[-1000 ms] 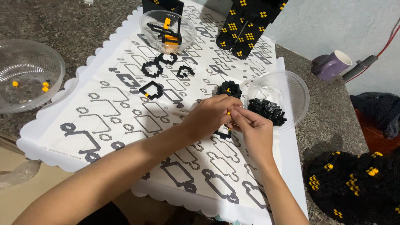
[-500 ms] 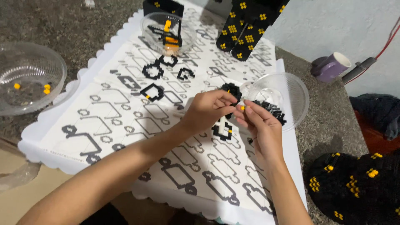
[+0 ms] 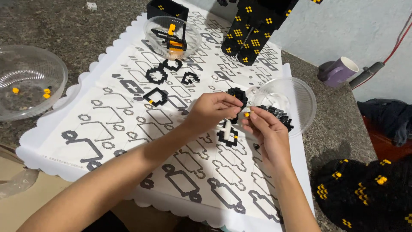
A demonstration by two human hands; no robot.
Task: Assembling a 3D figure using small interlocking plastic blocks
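Centrally, small black block assembly (image 3: pixel 237 96) pinched shut in left hand (image 3: pixel 213 110) fingertips. Tiny orange piece (image 3: pixel 246 114) nipped by right hand (image 3: pixel 265 129), just right of and below assembly, nearly touching. Half-built black piece (image 3: pixel 228 136) lies directly beneath on patterned sheet (image 3: pixel 128 111).

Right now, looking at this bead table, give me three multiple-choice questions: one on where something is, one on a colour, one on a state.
1. Where is the purple mug?
A. on the stone counter by the wall
B. on the printed sheet
C. inside a bowl

2. What colour is the small bead pinched between the left hand and the right hand?
A. red
B. orange-yellow
C. green

3. How does the purple mug lie?
A. upright
B. upside down
C. tipped on its side

Answers: 1 A, it sits off the printed sheet, on the stone near the wall. 2 B, an orange-yellow dot shows at the fingertips. 3 C, its open mouth faces sideways.
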